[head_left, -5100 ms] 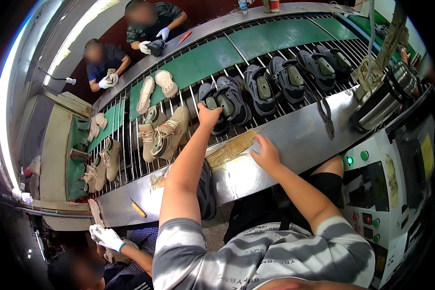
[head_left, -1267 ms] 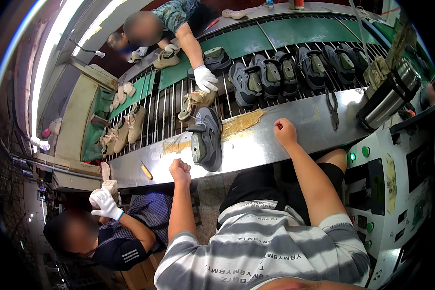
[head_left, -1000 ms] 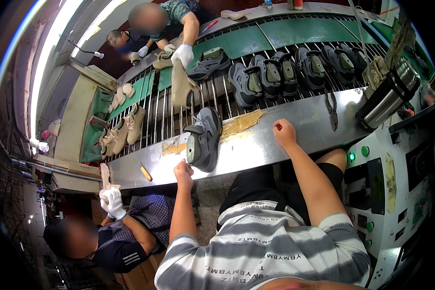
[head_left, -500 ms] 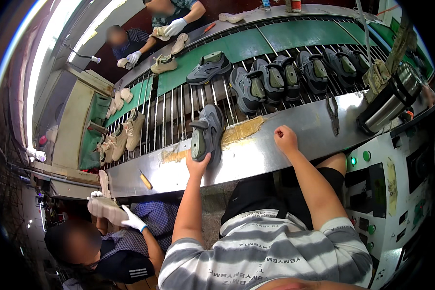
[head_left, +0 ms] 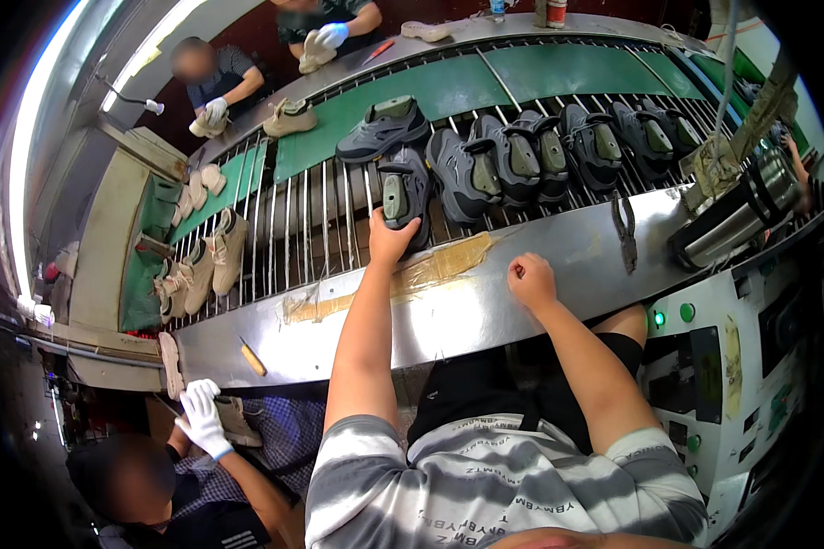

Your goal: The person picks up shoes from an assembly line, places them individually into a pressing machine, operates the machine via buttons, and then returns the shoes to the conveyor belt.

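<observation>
My left hand point(head_left: 393, 236) is closed around the heel end of a grey shoe point(head_left: 413, 188) with a green last inside. The shoe is at the roller conveyor's near edge, its toe pointing away from me. Just beyond it lies another grey shoe point(head_left: 382, 130), turned sideways. To the right, a row of several grey shoes point(head_left: 462, 178) with green lasts stands on the rollers. My right hand point(head_left: 532, 279) hovers over the metal ledge point(head_left: 568, 265) with curled fingers; whether something small is in them is hidden.
Pliers point(head_left: 624, 235) and a steel flask point(head_left: 737, 215) are on the right. A yellow-handled tool point(head_left: 253, 358) lies at the ledge's left, and beige shoes point(head_left: 227, 252) stand on the far-left rollers. A gloved co-worker point(head_left: 206, 423) sits at my left; two more work across the conveyor.
My left hand has moved the grey shoe away from me, from the ledge onto the rollers beside the row. My right hand stays curled over the ledge. The co-worker's gloved hands at left shifted.
</observation>
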A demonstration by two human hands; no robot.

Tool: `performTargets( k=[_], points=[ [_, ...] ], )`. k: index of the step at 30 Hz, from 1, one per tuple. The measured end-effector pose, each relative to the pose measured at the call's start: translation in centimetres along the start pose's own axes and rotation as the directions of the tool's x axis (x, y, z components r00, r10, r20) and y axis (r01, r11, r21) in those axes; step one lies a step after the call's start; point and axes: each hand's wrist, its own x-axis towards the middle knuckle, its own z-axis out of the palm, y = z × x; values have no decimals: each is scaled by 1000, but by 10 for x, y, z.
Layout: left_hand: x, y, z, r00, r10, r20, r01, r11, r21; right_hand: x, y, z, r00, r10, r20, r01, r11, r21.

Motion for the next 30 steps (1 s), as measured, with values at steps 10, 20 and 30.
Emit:
performTargets(
  k=[10, 20, 30],
  points=[
    [75, -41, -46, 777, 8, 630, -73, 994, 78, 8, -14, 7, 911, -312, 269, 380, 889, -255],
    [336, -52, 41, 938, 208, -278, -248, 961, -119, 37, -30, 4, 833, -312, 456, 415, 898, -144],
    [403, 36, 71, 531, -811, -245, 292, 446, -846, 47, -25, 7, 855, -207, 475, 303, 943, -136]
  ],
)
